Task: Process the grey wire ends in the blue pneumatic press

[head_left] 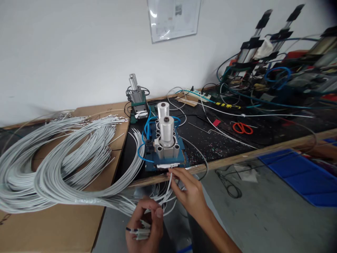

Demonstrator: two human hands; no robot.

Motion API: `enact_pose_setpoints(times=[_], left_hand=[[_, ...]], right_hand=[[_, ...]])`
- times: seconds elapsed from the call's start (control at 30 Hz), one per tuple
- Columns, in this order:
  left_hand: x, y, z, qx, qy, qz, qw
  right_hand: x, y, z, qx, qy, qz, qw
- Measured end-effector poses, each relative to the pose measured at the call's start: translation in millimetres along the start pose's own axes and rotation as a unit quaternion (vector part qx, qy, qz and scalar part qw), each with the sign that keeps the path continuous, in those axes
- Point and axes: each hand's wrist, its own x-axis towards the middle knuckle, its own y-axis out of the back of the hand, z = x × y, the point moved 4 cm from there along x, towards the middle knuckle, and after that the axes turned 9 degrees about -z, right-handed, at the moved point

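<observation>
My right hand (pixel 191 193) pinches a white cable (pixel 170 179) close to its end, right at the front slot of a pneumatic press (pixel 168 149) with silver cylinders on a blue base. Whether the cable's tip is inside the slot is hidden by the fingers. Below and to the left, my left hand (pixel 146 225) is closed around several white cable ends (pixel 142 233), some with dark tips. From near this hand a large bundle of white cables (pixel 92 196) runs left in loose coils.
Cardboard (pixel 60 232) lies under the coils. A second press (pixel 137 102) stands behind. Orange-handled scissors (pixel 242 128), a red tag (pixel 216 122) and a power strip (pixel 197 94) lie on the black bench. More machines (pixel 252 59) crowd the right; a blue panel (pixel 297 175) is beyond the bench edge.
</observation>
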Motion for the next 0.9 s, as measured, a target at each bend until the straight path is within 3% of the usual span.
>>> enact_pose_setpoints(times=[0.13, 0.9], left_hand=[[-0.1, -1.4, 1.8, -0.030, -0.026, 0.019, 0.999], [-1.6, -3.6, 2.2, -0.030, -0.041, 0.026, 0.998]], right_hand=[[1.0, 0.0, -0.3, 0.002, -0.001, -0.001, 1.000], [0.7, 1.0, 0.6, 0.003, -0.004, -0.005, 1.000]])
